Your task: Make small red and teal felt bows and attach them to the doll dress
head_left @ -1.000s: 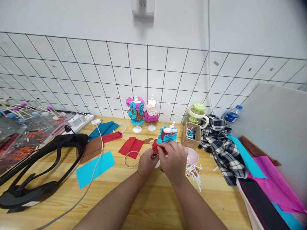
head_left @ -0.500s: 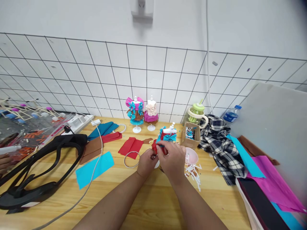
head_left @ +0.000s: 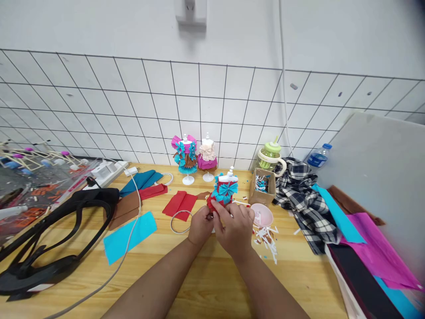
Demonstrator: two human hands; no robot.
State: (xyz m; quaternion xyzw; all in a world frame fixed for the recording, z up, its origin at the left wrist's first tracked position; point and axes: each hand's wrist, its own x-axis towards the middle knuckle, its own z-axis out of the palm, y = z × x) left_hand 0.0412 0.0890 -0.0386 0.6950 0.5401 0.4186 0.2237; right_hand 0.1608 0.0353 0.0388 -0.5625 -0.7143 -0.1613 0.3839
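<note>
A small white dress-form mannequin (head_left: 230, 178) stands in front of me, dressed in red and blue crepe paper with a blue paper bow (head_left: 227, 189) on its front. My left hand (head_left: 200, 226) is closed at the lower left of the dress, pinching the edge of the red crepe paper ruffle (head_left: 210, 202). Bent over the skirt's front, my right hand (head_left: 235, 228) presses thumb and forefinger on the same red paper. Fingers hide most of the skirt and stand. Two more dressed mannequins, one pink and blue (head_left: 186, 156), one cream and magenta (head_left: 207, 155), stand by the wall.
Red paper (head_left: 179, 205), a ring (head_left: 171, 225) and blue paper (head_left: 130, 237) lie left, crossed by a cable (head_left: 135, 220). A black headset frame (head_left: 83, 197) is farther left. Right are a pink bowl (head_left: 264, 215), paper scraps (head_left: 269, 243), a cardboard box (head_left: 263, 195) and plaid cloth (head_left: 299, 190).
My right hand has dropped lower on the dress, uncovering the blue bow. The mannequin sits slightly farther left in view. Another person's hand at the left edge is gone from sight.
</note>
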